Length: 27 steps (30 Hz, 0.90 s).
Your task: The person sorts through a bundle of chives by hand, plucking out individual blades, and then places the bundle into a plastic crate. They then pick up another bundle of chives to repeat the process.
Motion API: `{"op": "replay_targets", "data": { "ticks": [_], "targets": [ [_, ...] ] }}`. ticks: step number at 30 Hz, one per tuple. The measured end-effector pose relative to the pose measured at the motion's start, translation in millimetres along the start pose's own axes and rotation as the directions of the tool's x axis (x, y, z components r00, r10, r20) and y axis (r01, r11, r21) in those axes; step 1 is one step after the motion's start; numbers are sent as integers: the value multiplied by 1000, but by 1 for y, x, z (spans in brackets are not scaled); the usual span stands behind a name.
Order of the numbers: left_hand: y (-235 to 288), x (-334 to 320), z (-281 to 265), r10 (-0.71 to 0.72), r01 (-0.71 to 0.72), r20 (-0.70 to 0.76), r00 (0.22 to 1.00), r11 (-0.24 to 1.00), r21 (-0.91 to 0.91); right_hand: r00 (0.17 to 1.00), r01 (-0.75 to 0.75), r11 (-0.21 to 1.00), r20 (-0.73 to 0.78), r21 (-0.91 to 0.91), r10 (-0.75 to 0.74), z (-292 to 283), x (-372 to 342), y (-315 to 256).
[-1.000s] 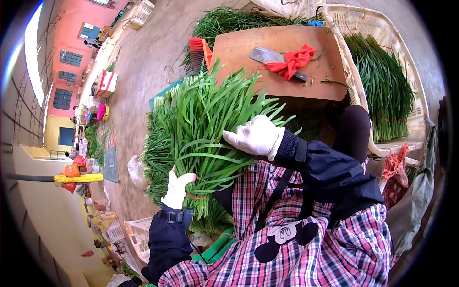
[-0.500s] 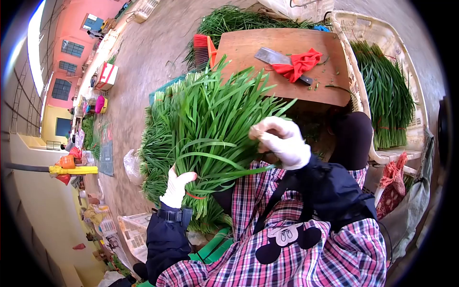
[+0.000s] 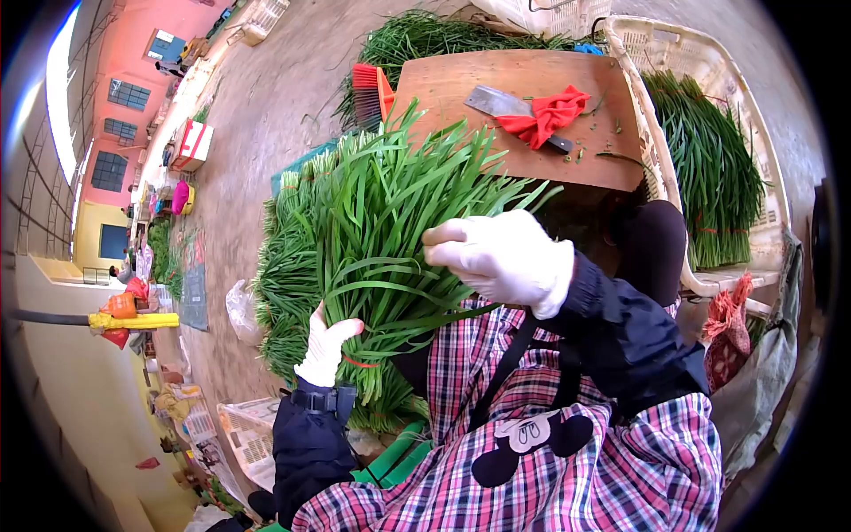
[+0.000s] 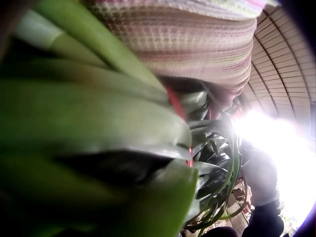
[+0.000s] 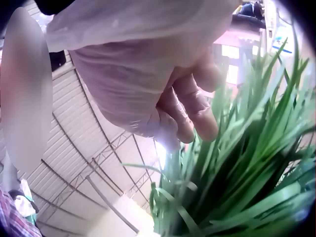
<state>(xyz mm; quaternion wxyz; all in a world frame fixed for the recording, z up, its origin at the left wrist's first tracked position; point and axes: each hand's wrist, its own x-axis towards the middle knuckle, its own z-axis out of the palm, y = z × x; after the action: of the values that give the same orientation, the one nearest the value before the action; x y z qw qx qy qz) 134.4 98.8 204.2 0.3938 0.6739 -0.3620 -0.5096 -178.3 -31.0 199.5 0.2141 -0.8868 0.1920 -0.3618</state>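
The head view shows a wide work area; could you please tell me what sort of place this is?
It looks like a vegetable-packing shed or market hall, judging by the banded bundle of long green leaves, the white crate holding more, and the cleaver on a wooden board.

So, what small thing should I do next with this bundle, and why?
I'd probably use the right grip to tease out one arching blade. Several bend sideways across the green bundle, while most fan away from you; the left grip holds it near the red band, and the right grip is close by, apparently holding nothing.
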Motion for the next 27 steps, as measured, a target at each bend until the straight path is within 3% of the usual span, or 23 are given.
{"op": "replay_targets", "data": {
  "ticks": [1, 7, 12, 16, 19, 23, 27],
  "targets": [
    [0, -1, 1, 7, -7, 0, 1000, 1000, -13, 993, -56, 998, 105, 17, 54, 1, 7, -1],
    [-1, -2, 0, 27, -27, 0, 1000, 999, 19, 986, -157, 985, 44, -73, 161, 35, 11, 22],
    [4, -7, 7, 25, -23, -61, 998, 999, 28, 965, -244, 970, -95, -1, 243, 46, -1, 25],
    [5, -8, 7, 20, -17, -57, 998, 999, 43, 926, -376, 906, 36, 194, 377, 39, 1, 21],
    [8, -9, 11, 25, -22, -54, 998, 999, 48, 899, -412, 839, 11, 355, 437, 41, -7, 24],
    [6, -7, 9, 27, -26, -21, 999, 999, 48, 910, -362, 893, -105, 269, 400, 56, -18, 26],
    [-8, 0, -4, 15, -14, -18, 1000, 996, 86, 909, -404, 897, -29, 180, 415, 58, -21, 21]
  ]
}}
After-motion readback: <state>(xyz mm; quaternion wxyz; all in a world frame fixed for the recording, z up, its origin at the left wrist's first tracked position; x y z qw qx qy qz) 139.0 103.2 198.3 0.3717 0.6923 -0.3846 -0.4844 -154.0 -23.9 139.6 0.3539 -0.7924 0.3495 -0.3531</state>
